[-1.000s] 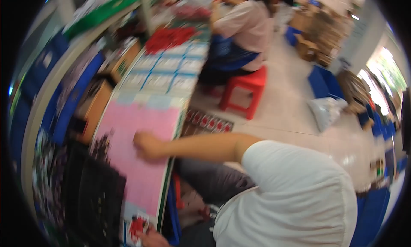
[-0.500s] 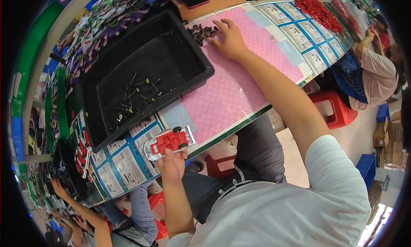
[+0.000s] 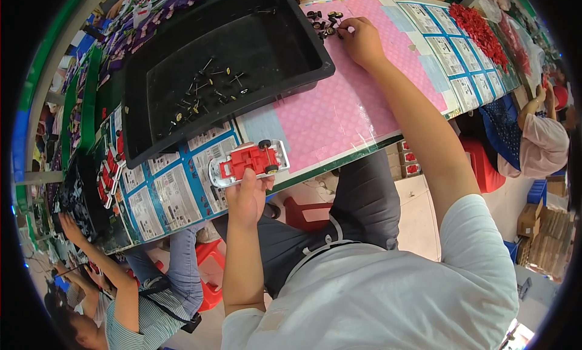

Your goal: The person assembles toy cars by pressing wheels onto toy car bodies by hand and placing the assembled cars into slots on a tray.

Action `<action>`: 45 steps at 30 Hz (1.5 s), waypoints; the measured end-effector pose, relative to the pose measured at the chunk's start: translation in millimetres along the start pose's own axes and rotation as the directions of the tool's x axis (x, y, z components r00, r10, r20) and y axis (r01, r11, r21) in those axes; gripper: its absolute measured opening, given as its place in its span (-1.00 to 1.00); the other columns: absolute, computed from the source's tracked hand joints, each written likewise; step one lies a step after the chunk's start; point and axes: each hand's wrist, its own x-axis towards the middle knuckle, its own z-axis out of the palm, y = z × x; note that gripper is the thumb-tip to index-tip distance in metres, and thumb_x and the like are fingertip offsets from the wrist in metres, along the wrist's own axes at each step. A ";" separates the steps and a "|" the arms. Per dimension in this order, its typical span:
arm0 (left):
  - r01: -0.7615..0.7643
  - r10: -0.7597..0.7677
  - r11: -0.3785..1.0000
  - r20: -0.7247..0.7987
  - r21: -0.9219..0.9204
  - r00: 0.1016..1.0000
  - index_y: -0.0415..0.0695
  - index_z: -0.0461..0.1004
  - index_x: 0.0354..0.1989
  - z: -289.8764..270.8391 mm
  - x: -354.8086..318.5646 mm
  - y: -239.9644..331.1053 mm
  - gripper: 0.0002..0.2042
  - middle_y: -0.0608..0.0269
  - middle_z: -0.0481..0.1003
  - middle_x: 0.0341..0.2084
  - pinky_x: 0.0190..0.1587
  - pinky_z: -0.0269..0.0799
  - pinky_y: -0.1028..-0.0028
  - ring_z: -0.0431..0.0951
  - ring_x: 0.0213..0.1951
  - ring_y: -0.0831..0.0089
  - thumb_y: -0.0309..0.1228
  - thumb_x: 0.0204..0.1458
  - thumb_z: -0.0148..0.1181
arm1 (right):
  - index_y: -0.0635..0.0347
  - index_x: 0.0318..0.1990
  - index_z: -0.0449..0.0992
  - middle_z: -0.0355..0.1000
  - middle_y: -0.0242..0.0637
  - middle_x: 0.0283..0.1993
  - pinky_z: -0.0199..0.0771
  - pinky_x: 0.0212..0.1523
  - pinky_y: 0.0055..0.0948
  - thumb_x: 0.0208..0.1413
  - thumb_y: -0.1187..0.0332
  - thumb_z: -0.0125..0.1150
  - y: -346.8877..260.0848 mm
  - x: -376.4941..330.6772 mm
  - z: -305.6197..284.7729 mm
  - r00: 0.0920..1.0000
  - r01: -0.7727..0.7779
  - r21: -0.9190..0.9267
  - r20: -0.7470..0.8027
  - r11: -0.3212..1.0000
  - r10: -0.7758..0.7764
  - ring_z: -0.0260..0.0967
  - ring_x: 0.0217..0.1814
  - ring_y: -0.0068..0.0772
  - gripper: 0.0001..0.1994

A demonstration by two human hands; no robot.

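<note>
while the left hand [image 3: 245, 195] grips the toy car chassis [image 3: 251, 162], thumb pressed on top, its other fingers are mostly hidden beneath. the right hand [image 3: 364, 43], at the chassis's one o'clock, bends its fingertips toward the wheel axles [image 3: 329, 28] at its own nine o'clock; whether thumb and finger meet or stay apart, one cannot tell. top edge of the picture cuts off the black tray [image 3: 242, 50], and the loose pins [image 3: 210, 82] inside are too small to sort. whether the chassis touches the table is unclear; it shows near the tray's six o'clock wall, inside the green table edge [image 3: 339, 161]. at its two o'clock, the pink mat [image 3: 345, 107] spreads flat between tray and right forearm. the chassis joins a white plate to a moulded red block, with round dark wheels [image 3: 272, 169] at its three o'clock end. glossy film shines over the mat's patterned surface; blue strips frame printed sheets [image 3: 176, 195] at eight o'clock.
</note>
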 end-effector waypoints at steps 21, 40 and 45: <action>-0.016 0.015 1.000 0.038 0.016 0.999 -0.15 0.22 0.28 -6.0 -6.3 -3.7 -0.49 0.14 0.46 0.01 -0.24 0.34 0.51 0.47 -0.18 0.46 -0.17 0.25 0.13 | 0.27 -0.12 0.61 0.40 -0.03 0.11 0.56 0.01 -0.26 0.00 0.57 0.25 -24.1 -24.9 -23.7 0.921 0.274 -0.074 0.308 0.959 -0.239 0.48 0.03 -0.01 -0.76; 0.038 -0.088 0.951 0.153 0.306 0.984 -0.22 0.34 0.14 22.6 -36.7 -6.7 -0.59 0.25 0.55 -0.15 -0.08 0.49 0.45 0.56 -0.16 0.48 -0.38 0.16 0.27 | 0.26 -0.09 0.38 0.37 -0.09 0.18 0.29 0.25 -0.28 -0.03 0.61 0.30 -187.9 -185.5 -106.0 0.842 -0.113 0.635 0.470 0.765 -0.266 0.35 0.18 -0.32 -0.67; -0.127 0.062 0.940 0.207 0.318 0.976 -0.17 0.42 0.07 26.8 -61.6 -30.1 -0.63 0.21 0.53 -0.06 0.04 0.48 0.35 0.54 -0.02 0.39 -0.50 0.08 0.31 | 0.28 -0.06 0.40 0.46 -0.07 0.01 0.44 0.08 -0.32 -0.10 0.51 0.39 -227.9 -200.1 -88.2 0.690 0.043 0.475 0.622 0.879 -0.370 0.46 0.02 -0.16 -0.59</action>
